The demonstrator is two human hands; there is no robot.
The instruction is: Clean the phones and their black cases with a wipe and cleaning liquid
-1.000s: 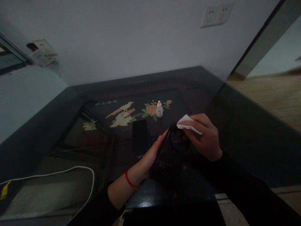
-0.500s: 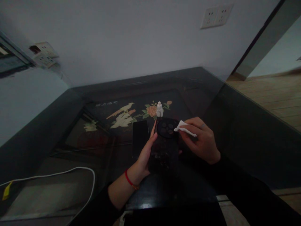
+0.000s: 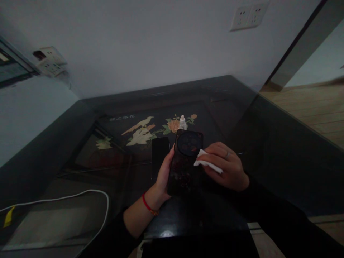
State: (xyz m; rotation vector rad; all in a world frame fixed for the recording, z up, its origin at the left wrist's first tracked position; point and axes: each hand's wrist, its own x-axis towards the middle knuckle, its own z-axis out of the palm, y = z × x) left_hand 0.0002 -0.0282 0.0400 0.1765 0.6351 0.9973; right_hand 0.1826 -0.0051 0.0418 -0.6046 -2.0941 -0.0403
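Note:
My left hand (image 3: 163,176) grips a black smartphone (image 3: 178,170) along its left side, with the back and its big round camera ring facing up at me. Pinched in the fingers of my right hand (image 3: 227,166) is a folded white wipe (image 3: 208,163), which lies against the phone's right edge just below the camera ring. A second dark phone (image 3: 159,152) rests flat on the table, left of the held one and partly behind my left hand. Beyond the held phone stands a small clear bottle (image 3: 183,123) with a white cap.
The dark glossy table (image 3: 215,104) carries a printed bird and flower picture (image 3: 141,134). A white cable (image 3: 80,193) with a yellow tag (image 3: 9,216) curves across the lower left. Wall sockets (image 3: 249,16) sit above the table's far side.
My right hand has moved the wipe down from the camera ring to the phone's right edge below it. The held phone has tilted and shifted slightly up and left.

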